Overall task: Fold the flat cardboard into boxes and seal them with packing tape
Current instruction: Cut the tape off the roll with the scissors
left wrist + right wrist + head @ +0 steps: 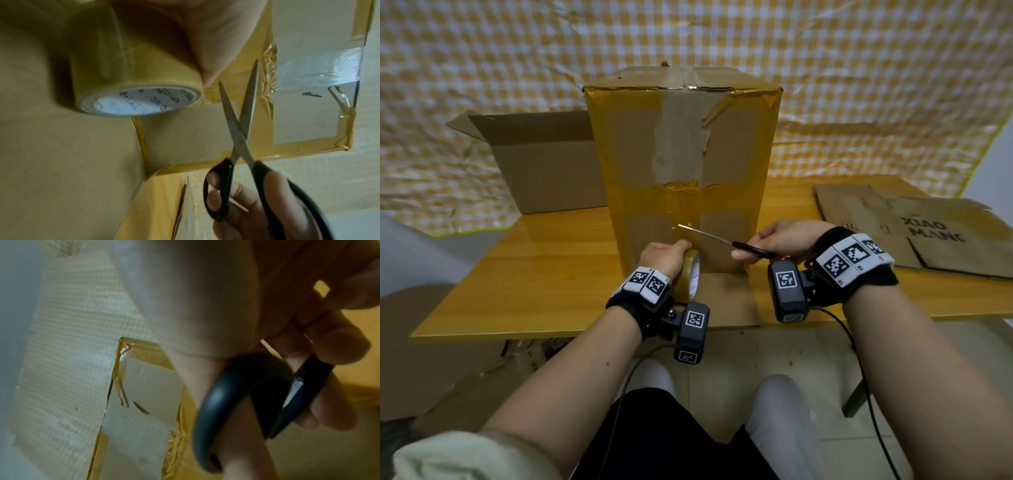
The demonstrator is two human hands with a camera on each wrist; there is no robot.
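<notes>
Scissors (726, 240) in right grip (784, 241) gape beside tape roll (688, 274) held by left grip (662, 255).

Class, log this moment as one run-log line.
stage: cutting tape | left hand: holds tape roll at box | right hand: holds scissors, blades open | table

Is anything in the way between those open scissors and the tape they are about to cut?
Nothing visible. The scissors in the right hand are open, blades by the tape strip running from the tape roll to the box. Only the left hand thumb is close beside them.
</notes>
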